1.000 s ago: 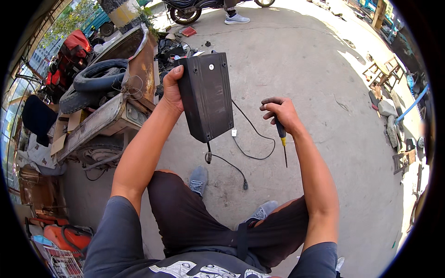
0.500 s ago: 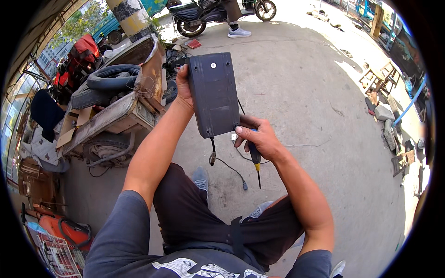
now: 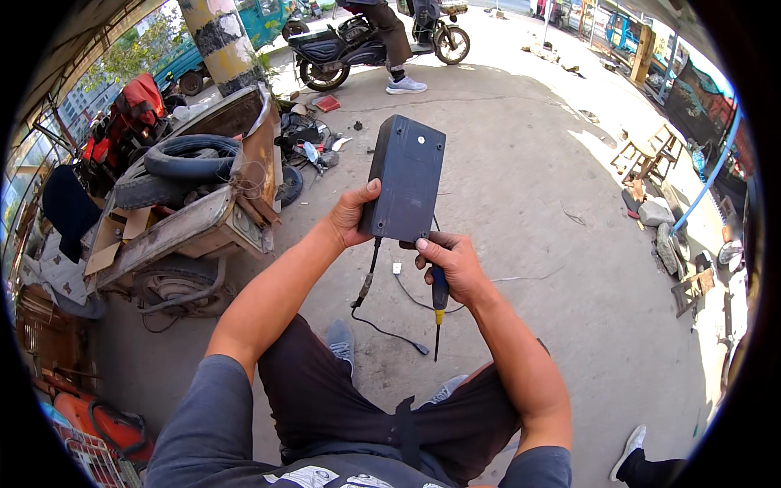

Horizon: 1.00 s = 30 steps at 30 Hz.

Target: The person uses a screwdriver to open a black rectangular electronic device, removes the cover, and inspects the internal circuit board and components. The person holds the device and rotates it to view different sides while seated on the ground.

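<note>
Left hand (image 3: 350, 215) clasps a black box (image 3: 409, 183), seemingly steadying it; right hand (image 3: 457, 265) pinches its near edge and grips a downward screwdriver (image 3: 440, 290); using that would require re-aiming.

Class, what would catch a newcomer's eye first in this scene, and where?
First, the dark box just above centre, gripped by the left hand, while the right hand at its lower edge holds a screwdriver. Then the worn cart at left, bearing a tire, and the scooter at the top.
</note>
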Tool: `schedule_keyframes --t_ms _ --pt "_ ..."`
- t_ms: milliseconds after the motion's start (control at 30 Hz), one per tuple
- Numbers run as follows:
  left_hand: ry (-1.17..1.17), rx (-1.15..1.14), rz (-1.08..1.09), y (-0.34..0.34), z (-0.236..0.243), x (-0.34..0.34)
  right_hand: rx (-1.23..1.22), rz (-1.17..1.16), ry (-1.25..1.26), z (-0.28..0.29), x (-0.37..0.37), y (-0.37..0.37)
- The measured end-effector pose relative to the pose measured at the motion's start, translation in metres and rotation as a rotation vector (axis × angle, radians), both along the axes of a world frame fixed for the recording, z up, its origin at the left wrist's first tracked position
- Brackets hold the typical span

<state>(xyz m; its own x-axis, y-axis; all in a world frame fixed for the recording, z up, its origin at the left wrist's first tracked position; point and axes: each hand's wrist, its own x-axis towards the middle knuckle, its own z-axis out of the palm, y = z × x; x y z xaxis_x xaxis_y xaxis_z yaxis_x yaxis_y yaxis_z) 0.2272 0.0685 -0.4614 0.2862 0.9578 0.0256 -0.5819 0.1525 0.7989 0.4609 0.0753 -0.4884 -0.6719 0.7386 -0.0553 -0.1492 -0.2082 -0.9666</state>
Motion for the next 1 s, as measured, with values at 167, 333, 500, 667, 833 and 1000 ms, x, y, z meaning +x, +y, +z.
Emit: schedule_keyframes --t_ms 167,333,500,667,833,1000 --pt "-0.077 -0.032 0.011 0.000 -0.013 -0.007 -0.018 -0.076 -0.024 -0.010 0.008 0.009" --pt "-0.087 -0.045 0.082 -0.003 -0.018 -0.022 -0.277 -0.444 0.372 -0.004 0.067 0.063" --pt "-0.074 -0.062 0.133 0.000 -0.022 -0.033 -0.378 -0.689 0.392 0.006 0.097 0.067" --pt "-0.009 -0.049 0.177 0.005 -0.027 -0.044 -0.336 -0.813 0.260 -0.018 0.100 0.082" --pt "0.065 -0.017 0.243 0.003 -0.023 -0.050 -0.236 -0.799 0.282 -0.010 0.093 0.074" --pt "0.075 0.045 0.268 0.007 -0.022 -0.050 -0.157 -0.762 0.257 -0.006 0.087 0.071"
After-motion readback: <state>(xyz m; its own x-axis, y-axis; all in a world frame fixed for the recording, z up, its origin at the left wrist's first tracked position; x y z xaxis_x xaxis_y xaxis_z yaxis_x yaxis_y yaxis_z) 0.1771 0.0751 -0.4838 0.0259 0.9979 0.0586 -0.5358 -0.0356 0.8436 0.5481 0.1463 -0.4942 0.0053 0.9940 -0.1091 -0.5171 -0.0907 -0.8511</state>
